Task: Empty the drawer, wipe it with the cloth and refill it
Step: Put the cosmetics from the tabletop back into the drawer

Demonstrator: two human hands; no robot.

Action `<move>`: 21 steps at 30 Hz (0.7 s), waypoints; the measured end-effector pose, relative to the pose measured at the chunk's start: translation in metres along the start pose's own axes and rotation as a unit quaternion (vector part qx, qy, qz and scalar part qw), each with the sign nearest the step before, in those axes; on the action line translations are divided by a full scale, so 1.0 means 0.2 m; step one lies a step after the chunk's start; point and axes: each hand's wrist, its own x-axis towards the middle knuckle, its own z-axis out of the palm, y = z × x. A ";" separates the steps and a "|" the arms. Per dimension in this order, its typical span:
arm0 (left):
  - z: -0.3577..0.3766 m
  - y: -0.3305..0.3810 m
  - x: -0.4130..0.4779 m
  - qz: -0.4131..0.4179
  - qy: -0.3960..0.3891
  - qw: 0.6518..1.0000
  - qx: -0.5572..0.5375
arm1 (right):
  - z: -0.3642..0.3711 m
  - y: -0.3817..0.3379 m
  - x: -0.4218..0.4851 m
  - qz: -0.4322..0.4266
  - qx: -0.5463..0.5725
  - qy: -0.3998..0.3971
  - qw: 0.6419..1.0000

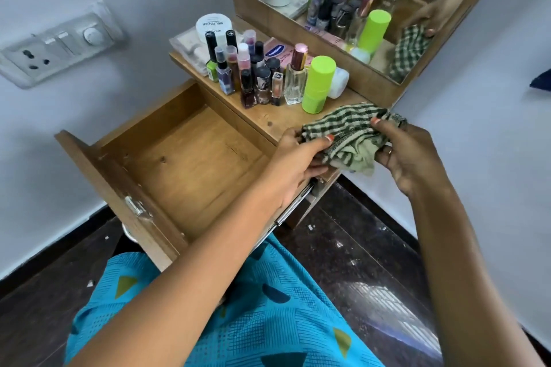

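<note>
Gripping the one cloth (346, 134) bunched between them at the desk (280, 121) edge, the left hand (293, 158) and right hand (408, 155) sit just right of the single bare drawer (185, 155), which runs out toward the person, nearest the left hand, while bottles (262, 77) beyond crowd too tightly to count.

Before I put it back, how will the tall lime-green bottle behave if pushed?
The lime-green bottle is tall and narrow, so it probably tips easily. Its round body would likely roll. It looks plastic, probably light.
</note>
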 end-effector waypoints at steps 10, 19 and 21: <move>0.08 -0.01 0.13 0.134 0.120 0.983 0.028 | 0.01 0.04 0.18 -0.086 -0.119 0.075 0.986; 0.04 -0.05 0.16 0.212 0.228 0.916 0.254 | 0.04 0.14 0.23 -0.169 -0.266 0.104 0.943; 0.04 -0.05 0.16 0.214 0.234 0.900 0.298 | 0.04 0.15 0.23 -0.165 -0.282 0.105 0.939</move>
